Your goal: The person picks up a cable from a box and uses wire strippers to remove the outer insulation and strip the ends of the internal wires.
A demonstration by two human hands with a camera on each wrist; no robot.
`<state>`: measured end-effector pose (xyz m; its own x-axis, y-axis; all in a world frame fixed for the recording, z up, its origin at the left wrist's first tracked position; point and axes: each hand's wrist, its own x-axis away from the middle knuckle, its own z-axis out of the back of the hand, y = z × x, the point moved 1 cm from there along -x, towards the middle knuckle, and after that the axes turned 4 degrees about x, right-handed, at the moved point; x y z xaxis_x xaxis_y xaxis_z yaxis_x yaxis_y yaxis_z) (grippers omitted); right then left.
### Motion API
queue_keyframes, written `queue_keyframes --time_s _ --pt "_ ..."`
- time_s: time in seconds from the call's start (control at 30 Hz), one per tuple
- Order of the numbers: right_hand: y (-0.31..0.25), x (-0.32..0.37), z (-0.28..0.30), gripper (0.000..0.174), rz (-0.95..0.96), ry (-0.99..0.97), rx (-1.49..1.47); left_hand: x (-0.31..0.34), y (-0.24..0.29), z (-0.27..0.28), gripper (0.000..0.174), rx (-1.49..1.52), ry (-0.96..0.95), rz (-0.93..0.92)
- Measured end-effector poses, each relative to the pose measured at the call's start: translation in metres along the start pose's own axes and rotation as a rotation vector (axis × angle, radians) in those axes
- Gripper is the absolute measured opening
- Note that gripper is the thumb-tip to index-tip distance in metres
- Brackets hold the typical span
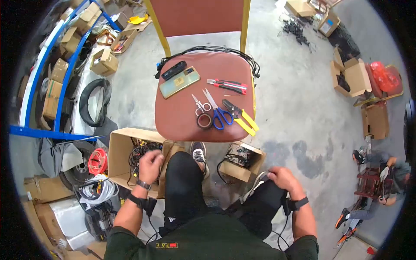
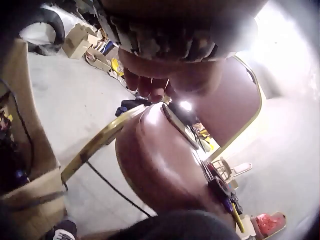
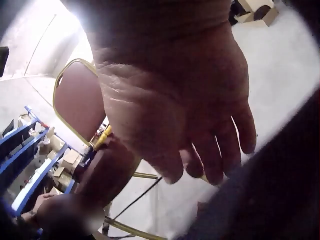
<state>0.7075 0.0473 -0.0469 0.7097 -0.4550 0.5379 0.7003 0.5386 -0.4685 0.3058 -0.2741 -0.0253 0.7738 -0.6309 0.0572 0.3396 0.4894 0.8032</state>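
Observation:
My left hand (image 1: 150,166) hangs beside the opening of a cardboard box (image 1: 119,151) of tangled cables (image 1: 138,152), its fingers loosely curled and nothing seen in them. Over my right knee, my right hand (image 1: 284,178) is relaxed; the right wrist view shows its fingers extended and holding nothing. In front, a red chair seat (image 1: 177,117) bears a phone (image 1: 180,82), a black case (image 1: 174,70), a red-and-black utility knife (image 1: 229,86), small white-handled scissors (image 1: 201,106), blue-handled scissors (image 1: 222,116), yellow-handled wire strippers (image 1: 242,118) and a roll of black tape (image 1: 204,121).
A smaller carton (image 1: 255,167) with black cable stands under the chair's front right. Black cables (image 1: 208,48) lie along the seat's back. Blue shelving (image 1: 60,95) with cartons and an inner tube (image 1: 94,103) are at left. Another person (image 1: 381,173) is at far right.

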Motion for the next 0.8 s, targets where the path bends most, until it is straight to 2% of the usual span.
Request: queue_keyframes --time_s 0.03,0.07,0.13,0.17,0.23,0.27,0.33,0.4,0.43,0.47,0.57,0.6,0.67,0.73,0.8 --pt "-0.01 0.015 0.007 0.026 -0.028 -0.06 0.036 0.022 -0.004 0.002 0.018 0.074 -0.07 0.054" --pt "-0.01 0.02 0.006 0.027 0.013 -0.031 0.037 0.042 -0.007 0.005 0.018 0.048 -0.108 0.123" --pt "0.002 0.031 -0.007 0.029 0.068 0.026 0.036 0.074 -0.027 0.002 0.018 0.058 -0.111 0.137" --pt "0.006 0.031 -0.013 0.032 -0.005 0.051 0.022 0.085 -0.043 -0.002 0.017 0.112 -0.111 0.18" --pt "0.008 0.037 -0.017 0.034 -0.051 0.216 -0.034 0.109 -0.08 -0.012 0.016 0.254 -0.111 0.341" --pt "0.006 0.04 -0.021 0.035 -0.091 0.237 0.011 0.117 -0.073 -0.01 0.015 0.239 -0.083 0.29" --pt "-0.003 0.043 -0.023 0.036 -0.156 0.268 0.059 0.123 -0.055 -0.002 0.014 0.397 -0.033 0.403" --pt "-0.007 0.045 -0.026 0.037 -0.208 0.27 0.086 0.109 -0.05 0.001 0.014 0.383 0.004 0.246" --pt "-0.004 0.043 -0.028 0.037 -0.213 0.305 0.087 0.1 -0.023 0.006 0.019 0.257 0.042 0.079" --pt "-0.001 0.041 -0.031 0.036 -0.218 0.334 0.088 0.087 -0.025 0.003 0.02 0.217 0.083 0.047" --pt "-0.006 0.049 -0.036 0.036 -0.231 0.418 0.091 0.072 0.033 0.007 0.021 0.135 0.047 -0.116" --pt "-0.008 0.053 -0.038 0.036 -0.229 0.452 0.095 0.07 0.033 0.004 0.022 0.244 0.019 -0.059" --pt "-0.008 0.058 -0.045 0.036 -0.235 0.49 0.093 0.072 0.033 0.005 0.021 0.22 0.052 -0.116" --pt "-0.012 0.065 -0.047 0.035 -0.233 0.514 0.086 0.082 0.01 0.005 0.022 0.206 0.066 -0.096" --pt "-0.02 0.073 -0.052 0.031 -0.246 0.558 0.096 0.1 -0.035 0.007 0.025 0.089 0.073 -0.034"
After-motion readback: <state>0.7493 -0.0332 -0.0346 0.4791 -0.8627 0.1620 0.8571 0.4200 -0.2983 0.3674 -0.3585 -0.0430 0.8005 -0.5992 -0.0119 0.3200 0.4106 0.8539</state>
